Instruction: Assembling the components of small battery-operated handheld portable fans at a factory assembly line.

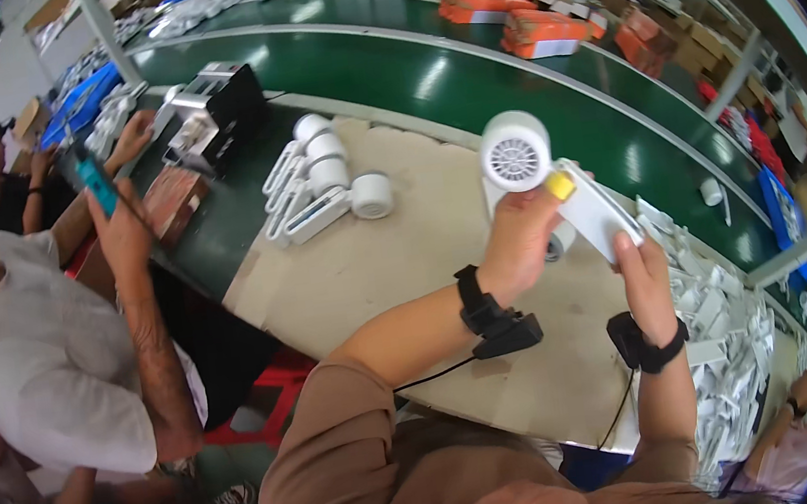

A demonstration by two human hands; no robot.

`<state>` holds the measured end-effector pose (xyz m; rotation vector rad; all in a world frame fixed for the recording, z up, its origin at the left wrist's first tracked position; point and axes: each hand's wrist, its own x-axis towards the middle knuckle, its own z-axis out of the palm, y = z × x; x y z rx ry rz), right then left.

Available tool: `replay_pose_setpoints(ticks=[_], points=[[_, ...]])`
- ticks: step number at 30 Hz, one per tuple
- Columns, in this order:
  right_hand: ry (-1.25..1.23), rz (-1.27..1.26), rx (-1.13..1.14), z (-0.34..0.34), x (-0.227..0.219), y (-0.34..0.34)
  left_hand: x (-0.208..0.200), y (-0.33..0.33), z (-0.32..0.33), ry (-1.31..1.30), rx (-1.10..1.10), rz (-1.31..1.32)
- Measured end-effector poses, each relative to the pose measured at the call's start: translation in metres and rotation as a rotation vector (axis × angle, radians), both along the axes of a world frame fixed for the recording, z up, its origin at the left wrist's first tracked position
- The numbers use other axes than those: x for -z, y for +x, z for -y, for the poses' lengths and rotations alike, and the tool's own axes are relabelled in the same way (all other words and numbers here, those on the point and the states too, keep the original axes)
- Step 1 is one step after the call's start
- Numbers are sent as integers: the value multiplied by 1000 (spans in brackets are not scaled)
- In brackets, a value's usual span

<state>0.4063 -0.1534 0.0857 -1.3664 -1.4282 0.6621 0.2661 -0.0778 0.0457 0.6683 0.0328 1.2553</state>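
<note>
green conveyor [370, 57] curving past twelve o'clock beyond the bench [405, 262], and at two o'clock it's the white fan [537, 147]! fingers of the left hand [514, 250] grip below its grille [517, 161], the right hand's [645, 278] pinch the handle [600, 210]; one loosened pinch could drop it.

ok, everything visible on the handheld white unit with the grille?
The white unit looks like plastic: a short cylindrical head, its radially slotted grille facing the camera, and a long, flat piece slanting down to the right. It's held above the beige tabletop, left hand below the head, right hand pinching the flat piece's lower end. A yellow patch beside the left hand may not be part of it. Whether head and flat piece are joined is unclear.
</note>
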Motion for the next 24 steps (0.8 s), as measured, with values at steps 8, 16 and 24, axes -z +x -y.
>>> replay_pose_setpoints(ticks=[8,16,24], points=[[357,345,-108,1,9,19,-26,-8,21,54,14,70],[75,719,-282,-59,40,30,-4,-105,-28,833,-572,-1661],[-381,789,-229,-85,63,22,22,-165,-35,1016,-756,-2363]])
